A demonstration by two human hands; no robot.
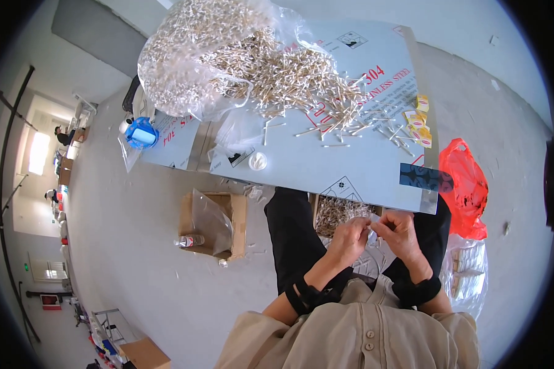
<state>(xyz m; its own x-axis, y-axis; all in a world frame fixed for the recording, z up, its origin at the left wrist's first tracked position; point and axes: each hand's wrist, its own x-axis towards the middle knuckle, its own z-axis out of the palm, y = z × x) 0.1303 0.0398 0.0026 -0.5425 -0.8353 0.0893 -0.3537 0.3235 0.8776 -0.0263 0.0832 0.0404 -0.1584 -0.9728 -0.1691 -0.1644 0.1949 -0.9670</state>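
Note:
My left hand [349,238] and my right hand [401,232] meet over my lap, just below the table's near edge, fingers pinched on a small clear plastic bag [372,229] with what looks like cotton swabs in it. A box of loose swabs [335,212] sits between my knees under the table. On the table [326,169] lies a big heap of cotton swabs [289,77] spilling from a large clear plastic sack [188,55]. Several small yellow packets [418,120] lie at the table's right side.
A small white lid [258,161] and a blue-capped container [141,134] sit on the table's left part. A cardboard box [212,224] with a plastic bag and a bottle stands on the floor to my left. A red plastic bag [468,184] hangs at the right. People work far off at left.

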